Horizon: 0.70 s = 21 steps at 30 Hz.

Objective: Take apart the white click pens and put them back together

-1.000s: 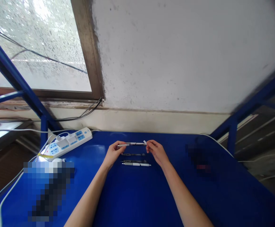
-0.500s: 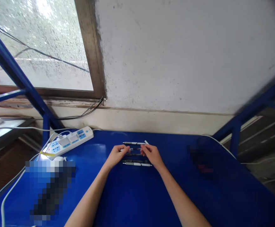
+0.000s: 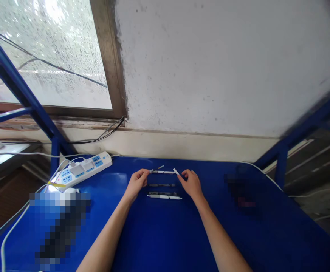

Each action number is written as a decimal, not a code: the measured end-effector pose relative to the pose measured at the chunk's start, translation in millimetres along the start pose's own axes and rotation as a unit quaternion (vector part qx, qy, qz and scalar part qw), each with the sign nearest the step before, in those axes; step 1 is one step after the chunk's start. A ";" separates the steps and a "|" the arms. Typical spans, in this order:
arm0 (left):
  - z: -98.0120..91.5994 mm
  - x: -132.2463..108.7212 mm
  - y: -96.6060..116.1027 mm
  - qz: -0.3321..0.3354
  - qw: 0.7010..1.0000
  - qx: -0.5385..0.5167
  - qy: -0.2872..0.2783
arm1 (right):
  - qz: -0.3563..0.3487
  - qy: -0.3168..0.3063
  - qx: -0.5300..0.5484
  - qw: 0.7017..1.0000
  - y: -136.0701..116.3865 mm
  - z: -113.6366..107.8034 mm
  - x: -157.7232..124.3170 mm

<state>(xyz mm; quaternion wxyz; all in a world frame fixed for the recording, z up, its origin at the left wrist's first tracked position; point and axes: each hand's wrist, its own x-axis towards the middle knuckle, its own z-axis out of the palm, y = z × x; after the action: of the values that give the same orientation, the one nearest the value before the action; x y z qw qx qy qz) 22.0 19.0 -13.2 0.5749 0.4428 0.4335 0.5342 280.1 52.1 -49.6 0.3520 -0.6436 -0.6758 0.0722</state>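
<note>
On the blue tabletop by one window lie four pens. My left hand pinches one thin rod; my right hand, unclenched, is at the farthest pen's white clip.

Hands bare; forearms bare too (slim, tapering towards wrists).

From your head, you're looking forward and down, close over the blue table, facing its far edge, the right edge seemingly fading into shade.
</note>
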 end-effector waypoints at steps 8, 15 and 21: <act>-2.5 3.5 -1.4 -0.018 0.995 -0.096 0.026 | 0.006 -0.038 -0.032 0.999 1.9 3.0 -1.3; -0.8 2.3 -1.0 -0.014 0.997 -0.079 0.006 | 0.115 -0.029 0.167 0.979 -2.7 -9.3 7.4; -0.6 3.0 0.9 -0.006 0.996 -0.089 0.000 | 0.201 -0.088 0.523 0.824 -22.2 -14.7 8.9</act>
<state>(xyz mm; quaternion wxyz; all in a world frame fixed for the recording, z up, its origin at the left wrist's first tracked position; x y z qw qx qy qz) 21.3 22.0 -12.5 0.6156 0.3873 0.3870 0.5668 270.9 51.4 -23.0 0.5526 -0.4754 -0.4208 0.5400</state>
